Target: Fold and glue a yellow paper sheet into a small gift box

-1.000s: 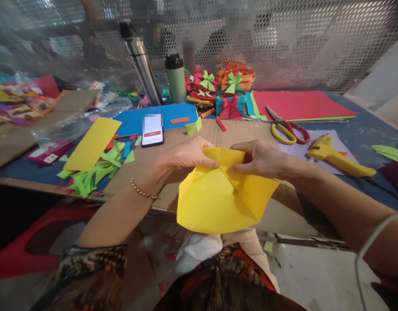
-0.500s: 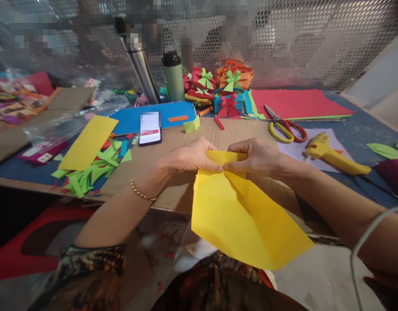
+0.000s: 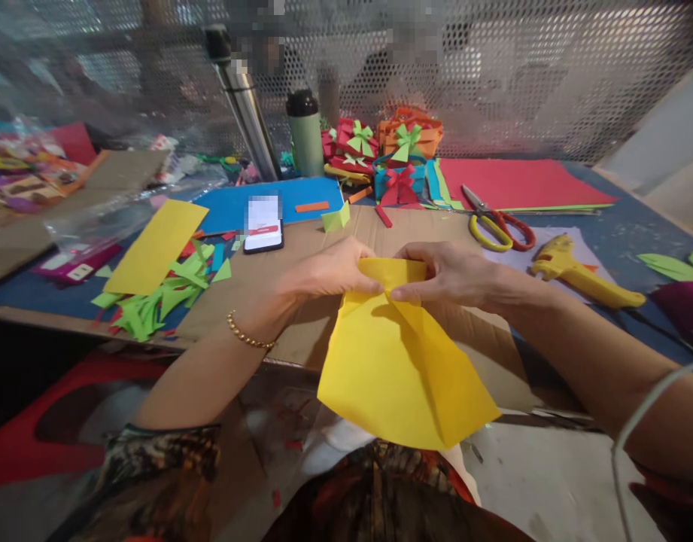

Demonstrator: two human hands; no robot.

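Both hands were closed on the same part: left hand (image 3: 340, 269) and right hand (image 3: 445, 272) pinched the upper end of a creased yellow sheet (image 3: 394, 376), thumbs on top and nearly meeting, other fingers mostly hidden. Sheet was above the near edge of the cardboard (image 3: 301, 342), its wide end hanging out over the lap. Scissors (image 3: 497, 224) and glue gun (image 3: 586, 275) lay beyond the right hand; phone (image 3: 263, 237) and green scraps (image 3: 165, 297) lay left.
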